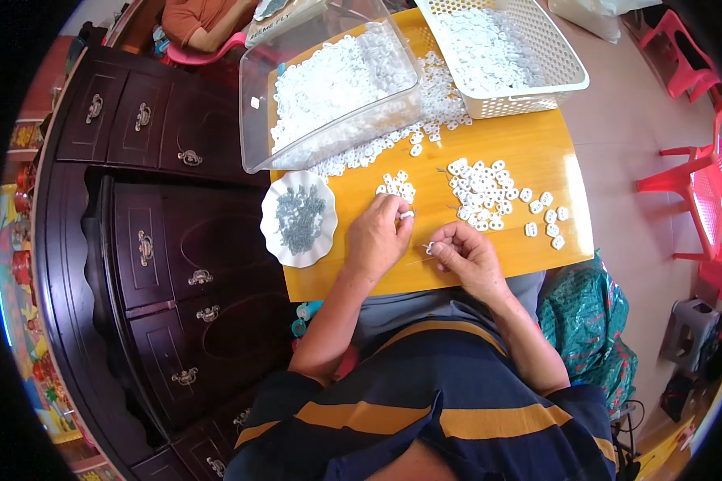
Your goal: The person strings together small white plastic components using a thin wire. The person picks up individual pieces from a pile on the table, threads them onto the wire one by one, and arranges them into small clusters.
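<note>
My left hand (379, 239) pinches a small white oval piece (407, 214) between thumb and fingertips, just above the yellow table (361, 276). To its right, my right hand (470, 260) is closed at the fingertips on a tiny light-coloured piece (429, 248), too small to name. Beyond my left hand lies a little cluster of white two-holed pieces (395, 184). A larger pile of the same white two-holed pieces (481, 192) spreads past my right hand, several lying loose at its right. Left of my left hand stands a white scalloped dish (270, 240) with many small dark grey slivers (301, 220).
A clear plastic bin (253, 132) and a cream perforated basket (529, 103), both full of white pieces, stand at the back. Dark wooden drawers (209, 232) flank the left. Pink plastic chairs (697, 180) and a green bag (585, 321) are at right. Another person's arm (213, 36) shows behind.
</note>
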The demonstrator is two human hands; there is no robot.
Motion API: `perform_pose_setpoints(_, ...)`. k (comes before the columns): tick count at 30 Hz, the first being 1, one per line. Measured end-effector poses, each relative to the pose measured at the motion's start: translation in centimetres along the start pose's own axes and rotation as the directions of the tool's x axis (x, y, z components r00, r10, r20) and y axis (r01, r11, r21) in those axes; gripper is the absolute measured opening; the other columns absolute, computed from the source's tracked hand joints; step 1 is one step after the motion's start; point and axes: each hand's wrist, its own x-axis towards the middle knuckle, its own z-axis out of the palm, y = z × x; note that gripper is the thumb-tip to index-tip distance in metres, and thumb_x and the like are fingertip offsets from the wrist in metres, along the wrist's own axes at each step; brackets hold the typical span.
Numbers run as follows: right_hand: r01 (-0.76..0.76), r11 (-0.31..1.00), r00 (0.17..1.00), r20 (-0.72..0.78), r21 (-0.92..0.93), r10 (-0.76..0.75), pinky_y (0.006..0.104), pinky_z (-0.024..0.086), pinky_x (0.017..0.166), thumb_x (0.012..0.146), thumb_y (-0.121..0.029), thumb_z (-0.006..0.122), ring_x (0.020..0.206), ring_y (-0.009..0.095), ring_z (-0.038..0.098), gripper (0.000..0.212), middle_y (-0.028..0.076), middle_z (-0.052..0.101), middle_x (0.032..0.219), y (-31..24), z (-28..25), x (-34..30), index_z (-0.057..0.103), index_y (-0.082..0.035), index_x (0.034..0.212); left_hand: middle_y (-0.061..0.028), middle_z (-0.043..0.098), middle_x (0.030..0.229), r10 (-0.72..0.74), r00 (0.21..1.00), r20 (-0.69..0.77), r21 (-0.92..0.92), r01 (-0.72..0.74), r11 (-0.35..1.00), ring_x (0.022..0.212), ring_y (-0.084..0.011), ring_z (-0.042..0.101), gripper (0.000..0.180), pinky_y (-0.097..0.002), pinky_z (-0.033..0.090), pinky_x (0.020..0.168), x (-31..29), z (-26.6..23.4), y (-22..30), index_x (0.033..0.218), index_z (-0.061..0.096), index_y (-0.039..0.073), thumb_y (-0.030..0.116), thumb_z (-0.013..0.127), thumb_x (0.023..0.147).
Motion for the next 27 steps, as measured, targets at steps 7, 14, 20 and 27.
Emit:
perform_pose_setpoints(7,-0.003,1.000,1.000,-0.003,0.000,0.003,0.0188,0.047,0.065,0.098,-0.006,0.064,0.071,0.003,0.055,0.010,-0.001,0.063,0.087,0.0,0.0,-0.1,0.061,0.000,0.105,-0.0097,0.063,0.089,0.031,1.000,0.002,0.050,-0.031,0.998,0.080,-0.0335,0.065,0.017,-0.0451,0.052,0.067,-0.4,-0.3,0.5,0.093,0.058,0.008,0.011,0.070,0.083)
perform_pose_setpoints(14,0.000,1.000,1.000,0.009,0.023,0.000,0.0187,0.045,0.063,0.098,-0.007,0.064,0.070,0.003,0.054,0.010,-0.001,0.062,0.086,0.1,-0.1,0.0,0.061,0.000,0.105,-0.0099,0.062,0.088,0.025,1.000,0.002,0.011,-0.025,1.000,0.079,-0.0336,0.065,0.015,-0.0447,0.052,0.066,-0.6,-0.2,0.7,0.092,0.058,0.008,0.009,0.070,0.083)
perform_pose_setpoints(20,0.000,0.999,1.000,0.012,0.035,0.000,0.0185,0.045,0.063,0.098,-0.008,0.064,0.070,0.003,0.054,0.010,-0.002,0.062,0.085,0.1,-0.1,0.0,0.061,-0.001,0.105,-0.0093,0.063,0.086,0.045,0.996,-0.072,-0.096,-0.052,0.994,0.069,-0.0247,0.062,0.019,-0.0356,0.051,0.061,-0.9,0.0,0.5,0.100,0.063,0.006,0.003,0.069,0.083)
perform_pose_setpoints(27,-0.009,0.998,1.000,0.000,0.059,0.009,0.0186,0.045,0.062,0.098,-0.007,0.065,0.069,0.003,0.054,0.010,-0.002,0.062,0.085,-0.2,0.0,-0.1,0.061,-0.001,0.105,0.0017,0.060,0.085,-0.128,0.991,0.049,-0.394,0.137,0.909,0.068,0.0000,0.052,0.021,-0.0176,0.042,0.061,-1.7,-0.3,0.3,0.111,0.064,0.000,-0.003,0.065,0.090)
